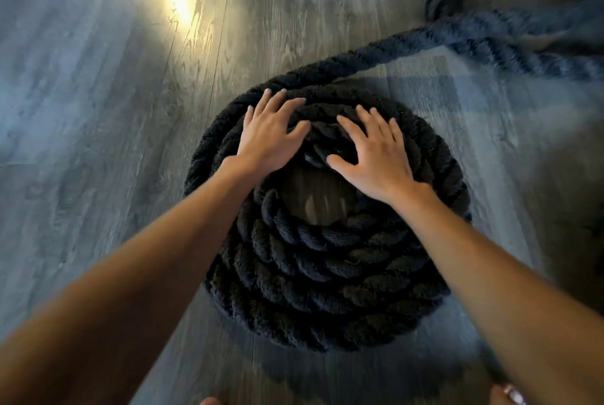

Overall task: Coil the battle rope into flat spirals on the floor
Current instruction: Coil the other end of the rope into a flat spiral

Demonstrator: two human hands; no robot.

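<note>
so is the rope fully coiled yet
Only partly: the spiral lies under the left hand and right hand, but a loose length of rope trails off toward the upper right.

Black twisted-strand rope (327, 241) on a grey wood-grain floor (81, 110).

Hands (271, 136) on coiled rope (327, 261)

1. Thick black twisted battle rope (327, 261), coiled: no text, label, brand or number can be read on it.
2. Grey wood-grain plank floor (98, 110): no readable marking or sign.
</note>
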